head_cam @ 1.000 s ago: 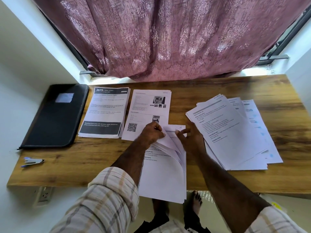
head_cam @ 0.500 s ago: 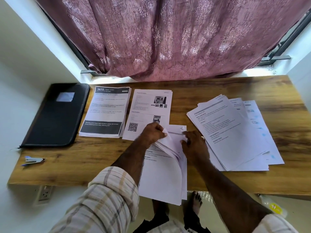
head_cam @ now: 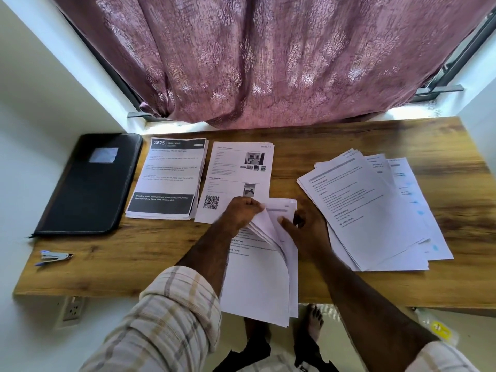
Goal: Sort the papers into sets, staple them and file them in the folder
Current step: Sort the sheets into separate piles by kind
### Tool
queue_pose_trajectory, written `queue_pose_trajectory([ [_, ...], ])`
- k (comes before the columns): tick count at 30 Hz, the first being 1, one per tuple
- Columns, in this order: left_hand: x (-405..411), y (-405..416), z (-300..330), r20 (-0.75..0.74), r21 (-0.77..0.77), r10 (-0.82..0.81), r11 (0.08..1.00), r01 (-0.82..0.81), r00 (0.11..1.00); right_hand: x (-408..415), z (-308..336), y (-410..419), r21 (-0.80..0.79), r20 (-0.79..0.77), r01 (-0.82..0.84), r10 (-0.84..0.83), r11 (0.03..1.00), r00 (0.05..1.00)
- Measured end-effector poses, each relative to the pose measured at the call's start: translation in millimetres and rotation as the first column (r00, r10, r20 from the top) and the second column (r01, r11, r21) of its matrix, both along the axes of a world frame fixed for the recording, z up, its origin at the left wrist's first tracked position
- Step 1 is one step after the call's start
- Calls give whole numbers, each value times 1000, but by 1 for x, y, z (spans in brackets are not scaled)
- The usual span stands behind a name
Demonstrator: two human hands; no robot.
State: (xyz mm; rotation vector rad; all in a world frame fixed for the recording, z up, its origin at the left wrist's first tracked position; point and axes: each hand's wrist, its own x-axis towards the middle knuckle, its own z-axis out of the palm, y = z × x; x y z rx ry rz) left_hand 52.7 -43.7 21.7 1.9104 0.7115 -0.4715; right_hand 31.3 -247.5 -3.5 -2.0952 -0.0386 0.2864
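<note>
While left hand [head_cam: 243, 210] pinches up the lifted corners of the white printed paper stack [head_cam: 264, 280] at the wooden desk's [head_cam: 134, 259] near edge, right hand [head_cam: 306, 229] presses loosely curled fingers onto the sheets beneath. Closed black zip folder [head_cam: 88, 183] lies far left, small silver-blue stapler [head_cam: 55, 256] just before it.
</note>
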Motion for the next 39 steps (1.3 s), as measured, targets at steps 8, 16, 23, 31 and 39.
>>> queue_pose_trajectory([
  [8,16,-9,2,-98,69,-9,997,15,995,2,7,1,296,-206,-5,69,955,976],
  [16,12,-4,8,-51,67,-24,997,27,998,28,5,-5,-436,20,-12,23,900,1000],
  [23,15,-4,9,-59,29,-44,999,46,997,44,4,3,-524,48,-56,95,850,994],
  [31,22,3,10,-197,-116,91,986,-116,976,54,2,0,-548,40,-103,149,830,988],
  [39,29,-7,12,-159,-117,86,988,-105,984,60,3,2,-538,-26,-139,148,831,989],
])
